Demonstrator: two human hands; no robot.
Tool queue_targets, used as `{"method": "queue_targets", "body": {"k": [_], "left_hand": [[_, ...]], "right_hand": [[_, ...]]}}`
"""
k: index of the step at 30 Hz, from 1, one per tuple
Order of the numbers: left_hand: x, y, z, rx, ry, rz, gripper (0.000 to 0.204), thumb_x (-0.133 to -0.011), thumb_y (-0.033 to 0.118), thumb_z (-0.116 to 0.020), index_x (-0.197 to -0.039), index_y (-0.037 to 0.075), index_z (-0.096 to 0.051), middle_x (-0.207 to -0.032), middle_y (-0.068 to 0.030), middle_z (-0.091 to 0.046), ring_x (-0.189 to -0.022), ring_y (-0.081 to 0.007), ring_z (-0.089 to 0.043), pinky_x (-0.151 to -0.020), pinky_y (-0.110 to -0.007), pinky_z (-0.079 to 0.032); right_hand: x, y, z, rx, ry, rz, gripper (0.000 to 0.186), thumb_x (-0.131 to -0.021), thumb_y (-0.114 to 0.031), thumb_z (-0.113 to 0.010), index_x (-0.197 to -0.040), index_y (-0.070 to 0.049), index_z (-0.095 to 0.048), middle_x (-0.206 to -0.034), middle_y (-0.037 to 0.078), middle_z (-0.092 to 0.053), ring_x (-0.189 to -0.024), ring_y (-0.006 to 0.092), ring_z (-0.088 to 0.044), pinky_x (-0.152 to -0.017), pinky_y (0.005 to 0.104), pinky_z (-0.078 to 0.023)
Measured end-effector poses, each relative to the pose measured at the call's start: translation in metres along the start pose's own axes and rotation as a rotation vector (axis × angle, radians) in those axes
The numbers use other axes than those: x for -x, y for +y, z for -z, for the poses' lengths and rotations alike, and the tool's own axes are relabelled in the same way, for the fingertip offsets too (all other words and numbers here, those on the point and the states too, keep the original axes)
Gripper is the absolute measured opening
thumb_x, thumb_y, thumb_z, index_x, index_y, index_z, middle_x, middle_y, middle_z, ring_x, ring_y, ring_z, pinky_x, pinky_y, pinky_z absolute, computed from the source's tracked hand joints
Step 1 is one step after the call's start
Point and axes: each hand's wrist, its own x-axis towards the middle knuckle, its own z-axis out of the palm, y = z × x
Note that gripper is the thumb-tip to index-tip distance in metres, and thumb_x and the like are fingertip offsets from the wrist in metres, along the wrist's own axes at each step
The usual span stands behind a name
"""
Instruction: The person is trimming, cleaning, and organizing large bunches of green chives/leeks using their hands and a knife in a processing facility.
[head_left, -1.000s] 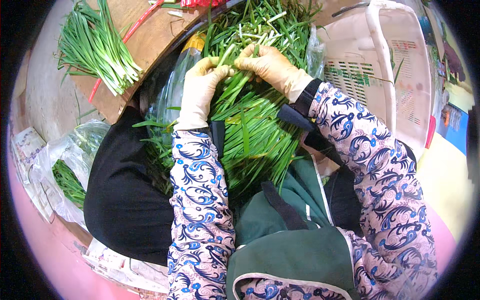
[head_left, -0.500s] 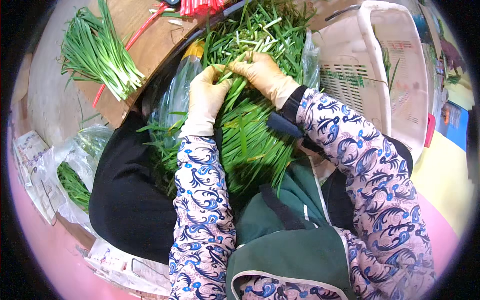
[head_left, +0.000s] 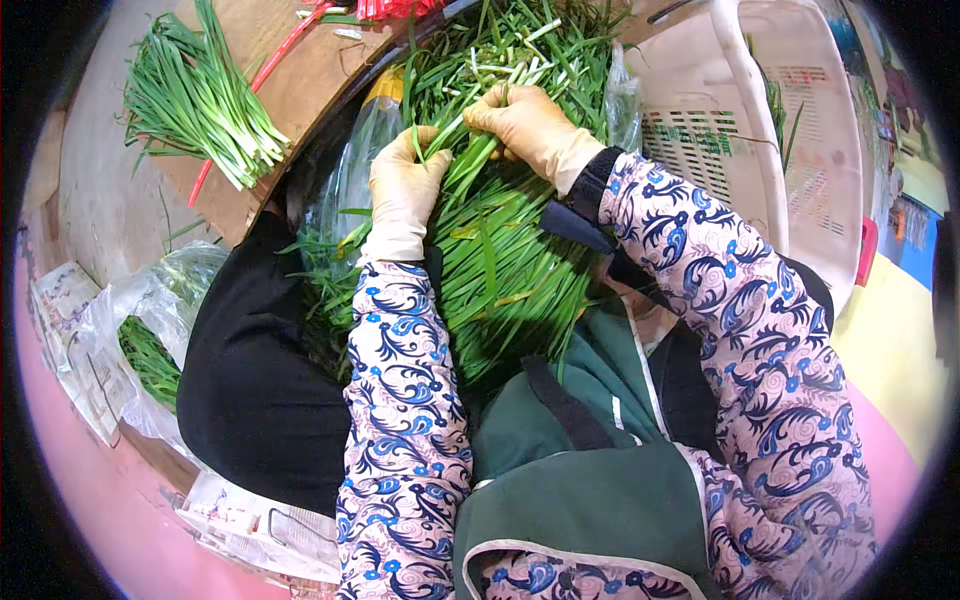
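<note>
My gloved left hand is closed on a few long green stalks with pale ends, held over my lap. My gloved right hand pinches the stalks' upper part, a little right of and above the left. Beneath both lies a big pile of leafy greens in an open clear plastic bag, with short cut pale pieces strewn on its far part.
A wooden board at upper left carries a trimmed bunch of greens, red ties and a red strip. A white perforated basket stands at right. A plastic bag of greens lies at left on newspaper.
My hands stay close together on the stalks. The right hand shifted slightly left over the last second; both have risen a little since half a second ago.
</note>
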Motion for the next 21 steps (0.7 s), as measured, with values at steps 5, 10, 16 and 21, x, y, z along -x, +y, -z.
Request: {"method": "queue_targets", "body": {"k": [5,10,16,21], "left_hand": [[0.004,0.003,-0.001,0.195,0.014,0.012,0.023,-0.078,-0.001,-0.072,-0.101,-0.001,-0.066,-0.090,-0.0036,-0.068,-0.078,-0.0105,-0.059,-0.076,-0.025,-0.049],[0.003,0.004,-0.005,0.134,-0.013,-0.014,0.022,-0.081,-0.001,-0.070,-0.103,0.001,-0.065,-0.091,-0.0028,-0.069,-0.079,-0.0103,-0.061,-0.076,-0.025,-0.050],[0.001,-0.006,0.004,-0.088,-0.011,-0.013,0.021,-0.080,0.003,-0.070,-0.101,0.002,-0.067,-0.088,-0.0043,-0.069,-0.078,-0.0119,-0.061,-0.077,-0.027,-0.049],[0.010,-0.016,0.011,0.043,-0.020,0.114,0.020,-0.082,0.007,-0.070,-0.102,0.003,-0.069,-0.087,-0.0061,-0.071,-0.077,-0.0136,-0.062,-0.076,-0.029,-0.049]], "right_hand": [[0.000,-0.001,-0.008,0.004,0.072,-0.028,0.026,-0.086,-0.030,-0.073,-0.086,-0.006,-0.063,-0.071,0.002,-0.062,-0.051,0.0098,-0.054,-0.045,0.0239,-0.042],[-0.005,0.007,-0.005,0.024,0.076,0.044,0.025,-0.086,-0.027,-0.071,-0.086,-0.004,-0.063,-0.072,0.005,-0.064,-0.053,0.0135,-0.057,-0.050,0.0280,-0.047],[-0.011,-0.003,-0.002,0.159,0.152,0.308,0.018,-0.082,-0.021,-0.070,-0.086,-0.004,-0.064,-0.074,0.007,-0.066,-0.068,0.0174,-0.061,-0.065,0.0314,-0.049],[-0.019,-0.028,0.009,0.193,0.223,0.533,0.023,-0.087,-0.024,-0.067,-0.094,-0.002,-0.065,-0.076,0.003,-0.065,-0.069,0.0136,-0.059,-0.064,0.0305,-0.048]]}}
